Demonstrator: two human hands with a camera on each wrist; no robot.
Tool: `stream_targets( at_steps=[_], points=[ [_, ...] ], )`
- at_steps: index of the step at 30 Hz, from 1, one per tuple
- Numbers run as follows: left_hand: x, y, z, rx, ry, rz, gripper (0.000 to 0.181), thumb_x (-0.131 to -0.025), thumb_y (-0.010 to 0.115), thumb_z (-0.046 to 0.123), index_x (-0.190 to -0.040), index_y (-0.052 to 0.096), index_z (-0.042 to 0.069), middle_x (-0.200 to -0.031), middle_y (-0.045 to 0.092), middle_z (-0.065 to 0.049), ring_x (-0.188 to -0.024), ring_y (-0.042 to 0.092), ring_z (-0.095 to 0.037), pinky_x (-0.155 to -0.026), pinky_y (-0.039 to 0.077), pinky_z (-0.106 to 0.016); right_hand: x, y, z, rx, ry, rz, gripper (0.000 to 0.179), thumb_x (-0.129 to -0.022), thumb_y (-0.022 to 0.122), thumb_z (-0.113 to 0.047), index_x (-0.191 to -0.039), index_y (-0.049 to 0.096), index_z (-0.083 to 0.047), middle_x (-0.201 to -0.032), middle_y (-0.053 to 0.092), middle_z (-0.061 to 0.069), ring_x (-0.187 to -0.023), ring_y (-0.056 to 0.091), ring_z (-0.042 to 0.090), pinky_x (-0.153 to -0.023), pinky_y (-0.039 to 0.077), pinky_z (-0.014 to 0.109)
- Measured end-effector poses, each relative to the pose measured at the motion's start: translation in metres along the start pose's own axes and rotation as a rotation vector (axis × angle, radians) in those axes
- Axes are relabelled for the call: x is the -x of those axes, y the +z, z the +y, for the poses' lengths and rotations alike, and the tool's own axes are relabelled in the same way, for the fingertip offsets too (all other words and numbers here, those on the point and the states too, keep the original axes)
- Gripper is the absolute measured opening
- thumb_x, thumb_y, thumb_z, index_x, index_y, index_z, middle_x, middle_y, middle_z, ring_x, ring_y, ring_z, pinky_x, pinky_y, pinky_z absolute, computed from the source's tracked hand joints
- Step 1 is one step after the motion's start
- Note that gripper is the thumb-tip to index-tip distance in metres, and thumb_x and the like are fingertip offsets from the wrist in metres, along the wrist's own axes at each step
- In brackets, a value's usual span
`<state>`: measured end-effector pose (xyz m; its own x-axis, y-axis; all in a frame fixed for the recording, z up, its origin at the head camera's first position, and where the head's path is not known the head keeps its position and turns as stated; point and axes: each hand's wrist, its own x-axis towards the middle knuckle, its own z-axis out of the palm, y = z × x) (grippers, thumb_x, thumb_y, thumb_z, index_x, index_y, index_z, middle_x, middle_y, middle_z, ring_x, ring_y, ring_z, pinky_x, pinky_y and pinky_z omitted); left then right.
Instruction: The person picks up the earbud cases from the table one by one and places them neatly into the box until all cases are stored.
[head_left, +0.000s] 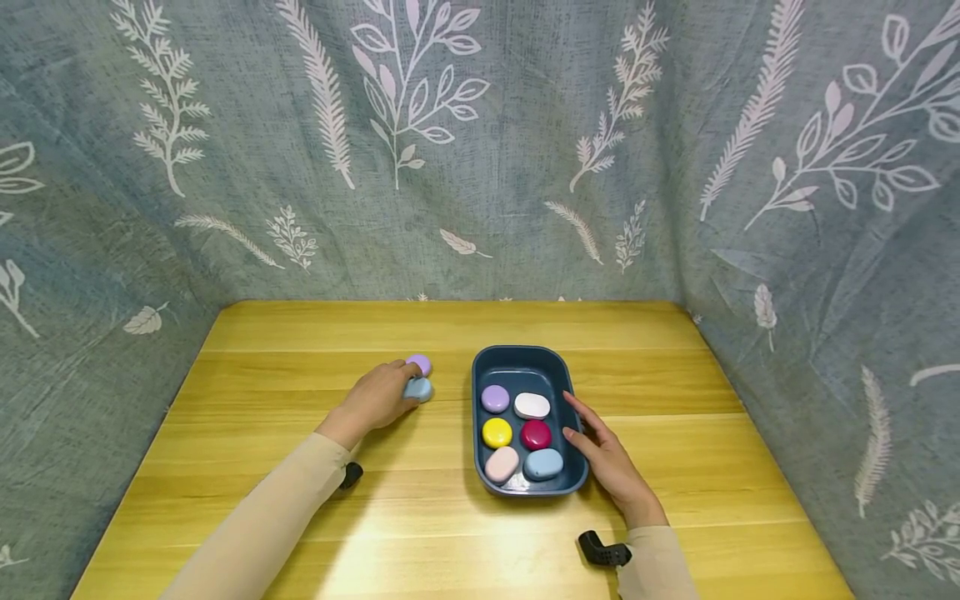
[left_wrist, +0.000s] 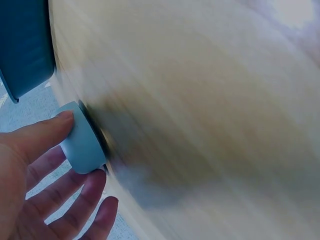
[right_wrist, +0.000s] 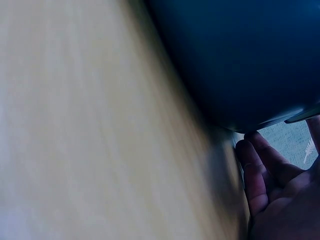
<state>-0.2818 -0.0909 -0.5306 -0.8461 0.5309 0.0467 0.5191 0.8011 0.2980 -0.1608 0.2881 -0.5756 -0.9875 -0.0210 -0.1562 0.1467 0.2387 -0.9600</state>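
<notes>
Left of the dark blue tray [head_left: 517,352], my left hand [head_left: 378,396] pinches a light blue rounded block [left_wrist: 84,142] between thumb and fingers, low at the tabletop. Just beyond it lies a purple round block [head_left: 418,364], partly behind the fingers. My right hand [head_left: 615,467] holds the tray's right side, with thumb and index fingertips over the rim and other fingers [right_wrist: 255,170] at the outer wall. Inside the tray sit a purple block [head_left: 495,398], a white one [head_left: 532,406], a yellow one [head_left: 497,433], a dark red one [head_left: 536,435], a pink one [head_left: 502,465] and another light blue one [head_left: 543,464].
The wooden table [head_left: 450,550] runs back to a grey-blue curtain [head_left: 525,225] with white leaf prints, which also hangs along both sides. A black device [head_left: 602,550] is on the right wrist, and another dark piece [head_left: 351,475] shows at the left wrist.
</notes>
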Motion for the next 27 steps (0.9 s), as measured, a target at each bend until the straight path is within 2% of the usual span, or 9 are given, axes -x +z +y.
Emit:
stream_targets(
  at_steps=[5,10,17,22,27],
  points=[
    [-0.001,0.0,0.0,0.023,-0.027,-0.007,0.039,-0.086,0.073,0.03,-0.122,0.061,0.017,-0.111,0.063,-0.005,-0.094,0.061,-0.02,-0.083,0.05,-0.038,-0.002,-0.001,0.0,0.003,-0.03,-0.012,0.055,-0.097,0.057,-0.034,-0.147,0.036,-0.04,-0.158,0.025,-0.005,-0.141,0.031,0.026,-0.114,0.026,0.051],
    [-0.001,-0.001,0.0,0.04,-0.03,-0.009,0.041,-0.086,0.074,0.029,-0.123,0.061,0.016,-0.113,0.064,-0.005,-0.099,0.062,-0.021,-0.085,0.051,-0.04,-0.002,-0.002,-0.001,0.003,-0.037,-0.024,0.058,-0.097,0.057,-0.035,-0.15,0.033,-0.037,-0.158,0.025,-0.003,-0.14,0.034,0.027,-0.113,0.028,0.048],
    [0.001,-0.008,0.004,0.035,-0.019,0.003,0.046,-0.086,0.073,0.03,-0.127,0.06,0.013,-0.115,0.063,-0.007,-0.098,0.061,-0.022,-0.087,0.05,-0.04,-0.002,-0.002,-0.002,-0.005,-0.035,-0.018,0.056,-0.097,0.057,-0.033,-0.149,0.035,-0.037,-0.159,0.024,-0.004,-0.143,0.028,0.027,-0.114,0.024,0.052],
    [0.002,-0.014,0.007,-0.006,0.017,0.023,0.041,-0.087,0.072,0.028,-0.123,0.062,0.012,-0.116,0.063,-0.007,-0.094,0.06,-0.021,-0.083,0.05,-0.038,-0.002,-0.002,-0.001,-0.004,-0.019,-0.015,0.055,-0.097,0.057,-0.034,-0.147,0.036,-0.041,-0.16,0.022,-0.004,-0.147,0.02,0.028,-0.117,0.02,0.056],
    [0.003,-0.019,0.011,-0.016,0.039,0.039,0.038,-0.088,0.072,0.027,-0.122,0.063,0.013,-0.111,0.063,-0.004,-0.09,0.059,-0.017,-0.08,0.05,-0.034,-0.002,-0.001,0.0,0.001,0.003,-0.004,0.053,-0.096,0.058,-0.036,-0.144,0.038,-0.047,-0.159,0.022,-0.006,-0.147,0.019,0.028,-0.117,0.017,0.058]
  ],
)
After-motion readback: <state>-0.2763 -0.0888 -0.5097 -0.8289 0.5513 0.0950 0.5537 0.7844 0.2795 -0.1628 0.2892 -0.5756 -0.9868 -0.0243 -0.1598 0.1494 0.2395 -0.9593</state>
